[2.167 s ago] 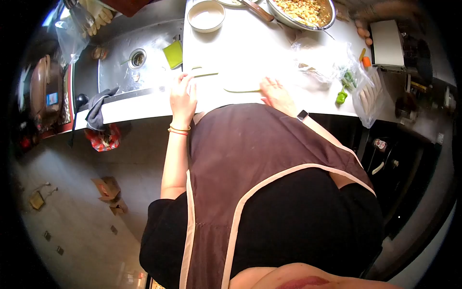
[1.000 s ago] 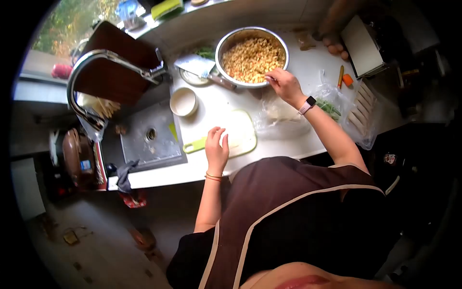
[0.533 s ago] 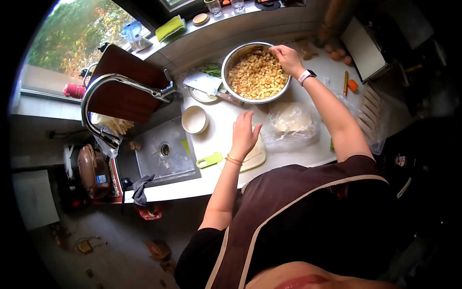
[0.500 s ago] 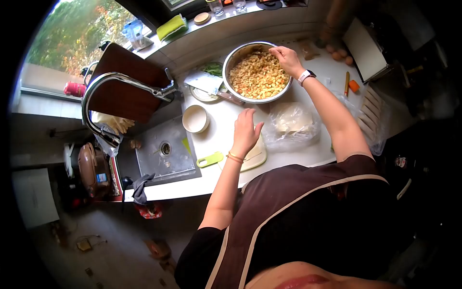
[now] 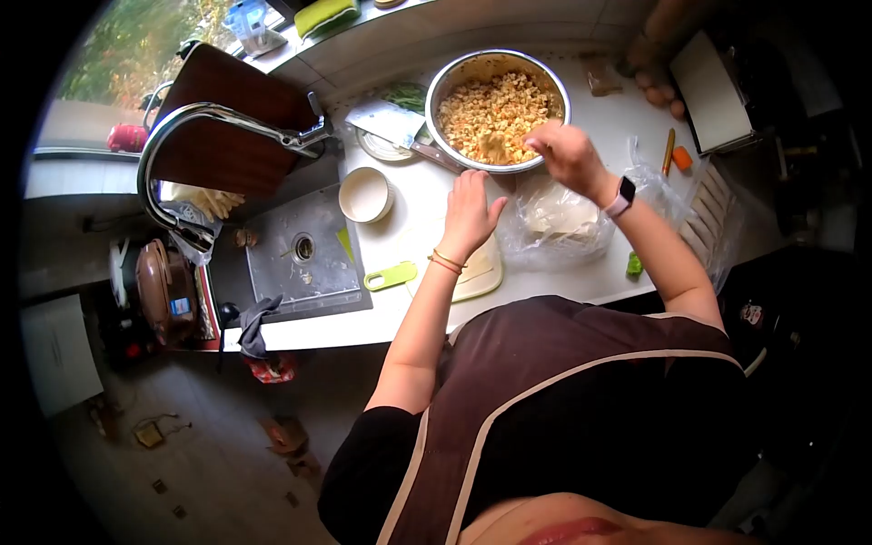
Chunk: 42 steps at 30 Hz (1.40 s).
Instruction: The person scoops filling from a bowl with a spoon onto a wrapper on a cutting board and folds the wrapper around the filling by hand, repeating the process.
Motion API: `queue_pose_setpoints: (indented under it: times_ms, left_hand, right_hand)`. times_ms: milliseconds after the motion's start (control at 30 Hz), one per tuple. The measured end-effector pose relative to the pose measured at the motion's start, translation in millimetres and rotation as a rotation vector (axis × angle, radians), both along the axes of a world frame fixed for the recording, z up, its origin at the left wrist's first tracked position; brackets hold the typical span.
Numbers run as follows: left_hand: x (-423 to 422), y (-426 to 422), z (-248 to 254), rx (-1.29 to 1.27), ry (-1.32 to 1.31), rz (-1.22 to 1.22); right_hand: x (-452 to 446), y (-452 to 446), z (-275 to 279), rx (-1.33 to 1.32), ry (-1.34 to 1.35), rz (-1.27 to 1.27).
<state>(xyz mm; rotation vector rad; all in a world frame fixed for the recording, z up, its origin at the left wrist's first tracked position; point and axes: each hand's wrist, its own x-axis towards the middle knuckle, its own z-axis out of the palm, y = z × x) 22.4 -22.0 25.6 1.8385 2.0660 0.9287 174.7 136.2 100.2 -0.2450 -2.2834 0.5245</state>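
Note:
My right hand [image 5: 569, 156] is closed in a pinch at the near right rim of a steel bowl [image 5: 434, 109] of chopped filling [image 5: 495, 109]. What its fingers hold is too small to make out. Over the far part of a green-edged cutting board [image 5: 476, 283] is my left hand [image 5: 472, 213], palm down, thumb apart from the fingers, close to the bowl's near side. Right of it lies a clear plastic bag [image 5: 559, 218] with pale flat sheets inside. A cleaver [image 5: 386, 123] rests across a plate [image 5: 381, 148], its handle by the bowl.
A white bowl [image 5: 366, 194] stands beside the sink [image 5: 313, 272], under a curved faucet [image 5: 150, 154]. At the right are a carrot piece [image 5: 681, 159], a green pepper [image 5: 634, 264], a bag of pale rolls [image 5: 704, 213] and several eggs [image 5: 658, 91].
My right hand has come from the bowl's far right rim down to its near right side. My left hand has stayed over the board. The camera view has shifted slightly.

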Motion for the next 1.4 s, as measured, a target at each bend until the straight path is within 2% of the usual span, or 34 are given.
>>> queue_pose_setpoints:
  times_ms: [67,167,300,333,400,467,600,667,733,900,1033,1100,1233,1333,1400]
  left_hand:
    - [4,3,7,0.003,-0.063,0.044]
    - [6,8,7,0.000,-0.098,0.099]
    - [4,10,12,-0.009,-0.067,0.112]
    - [4,8,14,-0.016,-0.064,0.110]
    - [5,9,17,-0.035,-0.053,0.107]
    - [5,9,14,-0.025,-0.045,0.099]
    - [5,9,11,0.011,-0.030,0.082]
    - [5,10,10,0.000,-0.024,0.079]
    - [6,10,10,-0.010,-0.018,0.079]
    - [8,8,10,-0.002,-0.012,0.068]
    - [10,9,15,-0.038,-0.025,0.077]
    - [9,10,14,-0.027,-0.007,0.065]
    - [7,7,9,0.019,0.032,0.041]
    - [8,7,13,-0.028,0.033,0.053]
    - [10,7,17,-0.048,0.017,0.061]
  right_hand:
    - [-3,-18,-10,-0.042,-0.045,0.105]
    - [-14,-22,-41,0.134,-0.206,0.125]
    - [-27,-3,-54,0.230,-0.131,0.117]
    - [-26,5,-55,0.226,-0.191,0.079]
    - [-29,24,-61,0.265,-0.103,0.036]
    - [-31,43,-49,0.246,-0.016,0.009]
    - [-32,79,-18,0.269,-0.003,-0.117]
    - [-28,97,-23,0.301,-0.058,-0.135]
    - [-26,103,-33,0.230,-0.161,-0.209]
    - [-23,75,-50,0.015,-0.107,-0.335]
    - [-28,37,-39,-0.066,-0.146,-0.379]
    - [-37,28,-28,-0.185,-0.066,-0.403]
    - [-69,38,-14,-0.005,0.043,-0.210]
    - [-97,55,-24,-0.010,0.059,-0.049]
    - [-103,62,-30,-0.056,0.016,-0.031]
